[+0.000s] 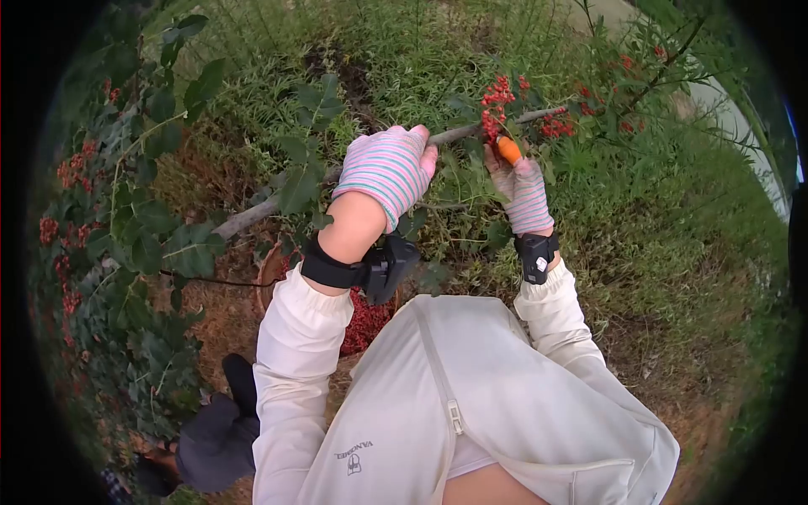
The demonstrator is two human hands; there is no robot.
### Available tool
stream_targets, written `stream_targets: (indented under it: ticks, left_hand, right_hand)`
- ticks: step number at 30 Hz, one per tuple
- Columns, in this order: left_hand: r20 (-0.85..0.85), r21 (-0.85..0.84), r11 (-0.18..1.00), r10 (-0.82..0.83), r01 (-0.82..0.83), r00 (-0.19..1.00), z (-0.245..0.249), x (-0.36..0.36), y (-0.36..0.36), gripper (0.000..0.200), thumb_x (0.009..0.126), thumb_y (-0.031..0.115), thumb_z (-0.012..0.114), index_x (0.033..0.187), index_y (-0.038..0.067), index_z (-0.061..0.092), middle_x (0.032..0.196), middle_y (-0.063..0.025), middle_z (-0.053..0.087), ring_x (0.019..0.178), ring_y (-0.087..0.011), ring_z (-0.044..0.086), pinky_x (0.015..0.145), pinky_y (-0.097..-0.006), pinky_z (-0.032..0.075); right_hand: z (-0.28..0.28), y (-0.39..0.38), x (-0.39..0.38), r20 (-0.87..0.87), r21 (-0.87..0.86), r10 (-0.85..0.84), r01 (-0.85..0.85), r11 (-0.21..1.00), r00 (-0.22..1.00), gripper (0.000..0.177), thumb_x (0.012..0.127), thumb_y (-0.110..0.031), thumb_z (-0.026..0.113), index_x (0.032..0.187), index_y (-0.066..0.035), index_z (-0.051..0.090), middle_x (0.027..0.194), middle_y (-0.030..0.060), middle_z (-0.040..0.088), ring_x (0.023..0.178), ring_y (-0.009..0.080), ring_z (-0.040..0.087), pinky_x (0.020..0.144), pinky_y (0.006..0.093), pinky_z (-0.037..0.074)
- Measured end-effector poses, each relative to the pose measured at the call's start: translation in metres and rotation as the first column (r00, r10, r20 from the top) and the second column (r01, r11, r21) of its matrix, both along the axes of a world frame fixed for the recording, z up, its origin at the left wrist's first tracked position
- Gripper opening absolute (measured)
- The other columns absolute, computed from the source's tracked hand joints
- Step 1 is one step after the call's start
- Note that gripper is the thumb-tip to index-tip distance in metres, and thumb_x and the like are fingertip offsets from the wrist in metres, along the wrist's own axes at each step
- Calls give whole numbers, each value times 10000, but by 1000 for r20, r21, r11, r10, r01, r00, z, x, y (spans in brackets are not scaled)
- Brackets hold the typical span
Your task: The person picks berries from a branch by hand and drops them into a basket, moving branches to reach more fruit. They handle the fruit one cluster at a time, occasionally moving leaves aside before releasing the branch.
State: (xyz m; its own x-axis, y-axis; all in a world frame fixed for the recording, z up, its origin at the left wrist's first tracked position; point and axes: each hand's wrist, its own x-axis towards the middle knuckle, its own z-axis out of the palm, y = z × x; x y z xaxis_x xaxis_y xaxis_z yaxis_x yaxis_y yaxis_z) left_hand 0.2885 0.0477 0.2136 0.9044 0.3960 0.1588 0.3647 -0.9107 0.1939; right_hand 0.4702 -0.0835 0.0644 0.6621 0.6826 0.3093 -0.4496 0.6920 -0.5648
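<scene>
A grey-brown branch [244, 219] runs from the left up to the right across the view. My left hand [389, 168], in a striped fingerless glove, is wrapped round it near the middle. Further right, my right hand [518, 181], in a matching glove, is closed on an orange-handled tool [508, 150] just below the branch; the tool's working end is hidden. A cluster of small red berries [497, 101] is at the branch right by the tool. More red berries [557, 126] show to the right of it.
Below my left forearm is a container rim [268, 273] with a heap of red berries [364, 324]. Leafy stems with berries [147, 227] fill the left side. A person in dark clothing [216, 442] is at the lower left. Green weeds [656, 219] cover the right.
</scene>
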Motion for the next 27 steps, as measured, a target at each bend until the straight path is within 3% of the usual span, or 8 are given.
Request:
stream_targets:
  ticks: [6, 13, 15, 27]
  left_hand:
    - [-7, 0, 1000, -9, 9, 1000, -2, -3, 1, 229, 873, 255, 474, 966, 66, 562, 782, -157, 594, 752, -345, 584, 680, -438, 466]
    - [2, 19, 1000, -11, 11, 1000, -4, -6, 0, 239, 871, 259, 478, 985, 69, 566, 772, -153, 585, 742, -344, 579, 672, -439, 465]
    - [9, 23, 1000, -7, 7, 1000, -4, -6, -1, 240, 870, 261, 479, 985, 69, 565, 773, -153, 586, 745, -343, 580, 674, -439, 464]
    - [-8, -3, 1000, -12, 12, 1000, -4, -6, 0, 241, 874, 264, 474, 980, 65, 560, 782, -162, 592, 768, -346, 586, 691, -441, 461]
  right_hand:
    - [3, -9, -7, -120, -48, 13, -18, 999, 993, 391, 791, -167, 648, 1097, 32, 506, 1067, 123, 557, 987, 225, 543, 932, 383, 463]
    - [-5, -8, -3, -116, -64, -12, 4, 998, 993, 393, 778, -193, 673, 1073, 25, 531, 1073, 115, 558, 982, 222, 548, 887, 370, 482]
    - [-6, -4, 2, -48, 29, 46, -44, 999, 998, 424, 762, -229, 699, 1057, 32, 544, 1065, 117, 564, 965, 227, 555, 855, 359, 494]
    - [-3, -9, -3, -49, -30, 14, -16, 999, 999, 434, 795, -257, 666, 1061, 64, 544, 1044, 127, 561, 941, 221, 551, 829, 340, 498]
